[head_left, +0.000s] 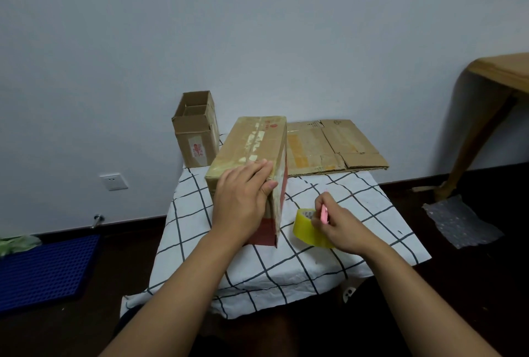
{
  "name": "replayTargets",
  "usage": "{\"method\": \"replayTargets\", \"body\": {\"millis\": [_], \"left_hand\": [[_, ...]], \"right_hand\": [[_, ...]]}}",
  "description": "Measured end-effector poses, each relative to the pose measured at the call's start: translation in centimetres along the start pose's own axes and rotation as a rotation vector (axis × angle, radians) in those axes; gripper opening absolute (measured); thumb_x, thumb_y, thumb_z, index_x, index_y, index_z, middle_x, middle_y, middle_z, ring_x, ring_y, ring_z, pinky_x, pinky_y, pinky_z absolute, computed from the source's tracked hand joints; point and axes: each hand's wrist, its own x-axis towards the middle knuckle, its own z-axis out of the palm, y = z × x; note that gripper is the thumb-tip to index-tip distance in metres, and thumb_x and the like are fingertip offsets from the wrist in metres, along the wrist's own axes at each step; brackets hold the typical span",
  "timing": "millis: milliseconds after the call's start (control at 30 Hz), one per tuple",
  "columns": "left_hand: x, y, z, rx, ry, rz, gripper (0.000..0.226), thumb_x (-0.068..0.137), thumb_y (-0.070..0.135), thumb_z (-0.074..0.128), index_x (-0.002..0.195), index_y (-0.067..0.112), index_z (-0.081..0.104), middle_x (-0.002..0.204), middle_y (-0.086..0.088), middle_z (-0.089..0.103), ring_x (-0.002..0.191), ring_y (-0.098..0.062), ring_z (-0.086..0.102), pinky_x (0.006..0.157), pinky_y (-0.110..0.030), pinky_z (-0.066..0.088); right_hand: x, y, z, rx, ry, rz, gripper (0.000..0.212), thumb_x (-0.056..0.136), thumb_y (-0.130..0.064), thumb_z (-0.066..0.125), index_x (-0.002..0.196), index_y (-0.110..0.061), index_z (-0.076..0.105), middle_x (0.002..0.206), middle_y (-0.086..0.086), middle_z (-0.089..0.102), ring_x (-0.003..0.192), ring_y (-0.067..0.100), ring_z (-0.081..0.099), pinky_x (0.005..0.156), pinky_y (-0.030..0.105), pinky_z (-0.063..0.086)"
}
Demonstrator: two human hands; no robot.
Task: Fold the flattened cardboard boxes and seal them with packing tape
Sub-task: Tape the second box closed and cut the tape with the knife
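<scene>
A folded cardboard box (254,141) with old tape strips along its top stands in the middle of the small table. My left hand (243,199) rests on its near top edge, fingers straight over the top and thumb down its right side. To the right lies a yellow roll of packing tape (305,227) on the cloth. My right hand (337,227) is over the roll and pinches a thin pink tool (324,213). A flattened cardboard box (335,144) lies at the back right of the table.
A checked white cloth (286,270) covers the table. An open cardboard box (196,130) stands at the back left against the wall. A blue plastic mat (43,268) lies on the floor left, bubble wrap (458,222) on the floor right, under a wooden table (503,70).
</scene>
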Motion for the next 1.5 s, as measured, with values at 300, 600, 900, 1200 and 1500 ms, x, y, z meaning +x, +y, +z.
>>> {"method": "replayTargets", "body": {"millis": [300,600,900,1200,1500], "left_hand": [[0.1,-0.4,-0.2,0.006,-0.016,0.027,0.047,0.097,0.047,0.04,0.128,0.021,0.065,0.131,0.004,0.063,0.119,-0.02,0.057,0.098,-0.037,0.037],[0.2,-0.1,-1.0,0.028,-0.08,0.055,0.056,0.092,0.057,0.042,0.131,0.022,0.061,0.135,0.005,0.059,0.122,-0.018,0.053,0.101,-0.033,0.033],[-0.3,0.6,-0.2,0.153,-0.045,-0.053,0.051,0.087,0.064,0.046,0.129,0.038,0.059,0.14,-0.003,0.053,0.136,-0.029,0.038,0.108,-0.052,0.022],[0.4,-0.9,-1.4,0.136,-0.038,-0.001,0.053,0.088,0.064,0.042,0.121,0.029,0.063,0.13,0.01,0.062,0.124,-0.013,0.053,0.093,-0.04,0.028],[0.4,-2.2,-2.0,0.063,-0.119,0.038,0.058,0.088,0.056,0.044,0.135,0.023,0.053,0.139,0.006,0.056,0.129,-0.015,0.048,0.101,-0.033,0.027]], "right_hand": [[-1.5,-0.4,1.9,-0.179,-0.245,-0.051,0.015,0.094,-0.015,0.053,0.095,-0.02,0.039,0.083,0.005,0.054,0.067,0.017,0.043,0.06,0.034,0.033],[-0.6,-1.4,-0.4,0.096,-0.016,0.037,0.012,0.1,-0.02,0.05,0.091,-0.02,0.042,0.088,0.006,0.07,0.083,0.02,0.068,0.077,0.043,0.052],[2.9,-8.1,-3.6,0.45,0.286,-0.093,0.024,0.1,-0.008,0.05,0.087,-0.02,0.034,0.095,-0.008,0.07,0.098,0.011,0.068,0.084,0.031,0.052],[5.2,-11.2,-0.7,0.439,0.249,-0.219,0.029,0.094,-0.026,0.065,0.099,-0.023,0.037,0.133,-0.004,0.061,0.113,-0.009,0.057,0.093,0.016,0.046],[4.0,-9.4,1.3,0.277,0.256,-0.247,0.034,0.09,-0.046,0.064,0.108,-0.04,0.036,0.138,-0.015,0.058,0.127,-0.023,0.032,0.108,0.025,0.033]]}}
